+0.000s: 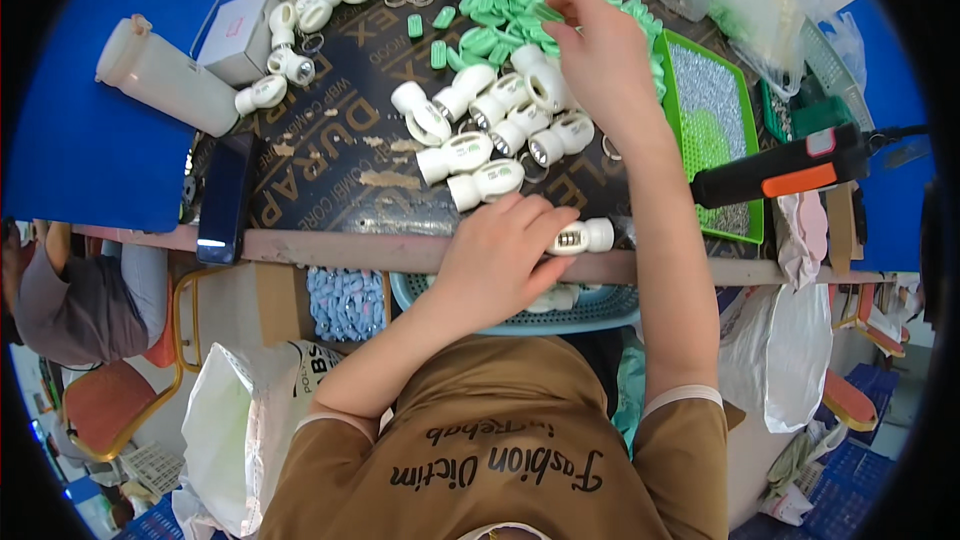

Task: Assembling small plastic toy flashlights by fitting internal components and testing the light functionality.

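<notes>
My left hand (505, 252) is closed on a white keychain flashlight (590, 236) at the table's front edge, its round end sticking out past my fingers. At the far side, my right hand (605, 60) pinches a small green plastic piece (548, 12) between thumb and fingers. Under and around it spreads a pile of similar green pieces (490, 5). Between my hands lie several more white keychain flashlights (485, 182), some with metal rings. Part of that group is hidden behind my right wrist.
On the right stand a green tray (755, 140) of small metal parts and a corded black tool (780, 178) with an orange stripe. More white flashlights (315, 10), a white bottle (170, 75) and a phone (225, 198) are on the left. Below the edge hangs a blue basket (600, 318).
</notes>
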### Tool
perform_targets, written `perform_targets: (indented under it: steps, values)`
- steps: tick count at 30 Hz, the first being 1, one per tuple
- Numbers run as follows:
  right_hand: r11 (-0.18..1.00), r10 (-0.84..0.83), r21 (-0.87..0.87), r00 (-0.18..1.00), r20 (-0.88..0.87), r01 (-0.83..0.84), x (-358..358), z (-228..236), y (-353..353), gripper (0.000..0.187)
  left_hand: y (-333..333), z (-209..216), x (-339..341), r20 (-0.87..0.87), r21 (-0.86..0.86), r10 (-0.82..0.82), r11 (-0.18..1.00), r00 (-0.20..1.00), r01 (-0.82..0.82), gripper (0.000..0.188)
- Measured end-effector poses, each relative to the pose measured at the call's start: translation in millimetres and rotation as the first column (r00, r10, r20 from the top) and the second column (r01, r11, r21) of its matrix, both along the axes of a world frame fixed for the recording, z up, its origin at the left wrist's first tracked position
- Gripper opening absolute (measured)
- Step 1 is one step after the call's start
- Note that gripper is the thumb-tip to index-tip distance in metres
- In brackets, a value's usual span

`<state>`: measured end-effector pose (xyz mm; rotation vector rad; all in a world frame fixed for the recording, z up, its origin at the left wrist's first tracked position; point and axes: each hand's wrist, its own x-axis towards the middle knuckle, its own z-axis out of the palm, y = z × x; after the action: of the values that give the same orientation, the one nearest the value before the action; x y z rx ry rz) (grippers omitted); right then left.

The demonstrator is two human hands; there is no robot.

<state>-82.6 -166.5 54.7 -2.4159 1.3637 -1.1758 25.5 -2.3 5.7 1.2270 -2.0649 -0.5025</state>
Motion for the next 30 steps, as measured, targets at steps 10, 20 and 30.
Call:
perform_targets:
  steps: [10, 20, 30]
  values:
    - [0.983, 0.168, -0.077, 0.986, 0.013, -0.167, -87, -34, 143, 0.038, -1, 2, 0, -0.016, 0.030, -0.005, 1.000, 1.000, 0.006, 0.036]
    - [0.995, 0.067, 0.072, 0.998, 0.009, -0.067, -101, -48, 154, 0.028, -1, 3, 2, -0.040, 0.091, -0.015, 0.996, 0.999, 0.018, 0.035]
    - [0.945, 0.320, -0.030, 0.941, -0.107, -0.325, -85, -28, 143, 0.025, -6, 1, 3, -0.098, 0.151, -0.018, 0.988, 0.995, 0.033, 0.037]
